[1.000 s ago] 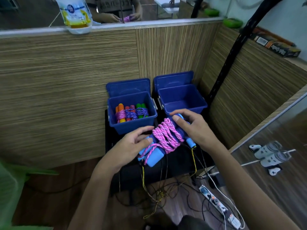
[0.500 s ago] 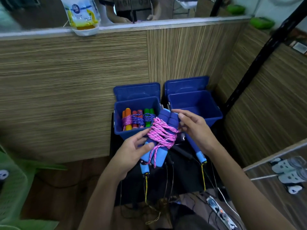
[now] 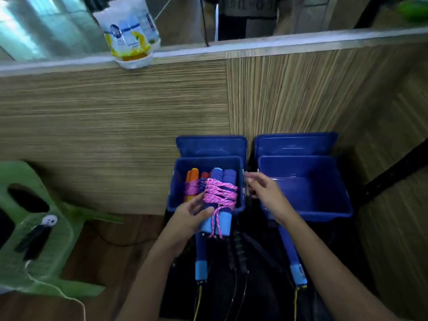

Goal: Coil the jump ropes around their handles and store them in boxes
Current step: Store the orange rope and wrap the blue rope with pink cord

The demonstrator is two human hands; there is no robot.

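A pink rope coiled round two blue handles (image 3: 220,196) lies tilted over the front rim of the left blue box (image 3: 172,198). My left hand (image 3: 188,218) grips the bundle at its lower, light-blue end. Inside that box sit other coiled ropes with orange and red handles (image 3: 193,181). My right hand (image 3: 264,193) hovers with relaxed fingers between the two boxes, holding nothing. The right blue box (image 3: 338,200) has nothing in it. Two more blue handles (image 3: 201,262) (image 3: 294,258) with yellow rope lie on the black surface below.
Both box lids stand upright against the wooden partition (image 3: 115,126). A green plastic stool (image 3: 34,239) stands at the left. A plastic pouch (image 3: 129,35) sits on the ledge above. Dark cables (image 3: 236,253) tangle on the black surface (image 3: 259,286) under my arms.
The pink coiled bundle has moved up and left into the left box. My right hand has let go of it and drawn away to the right.
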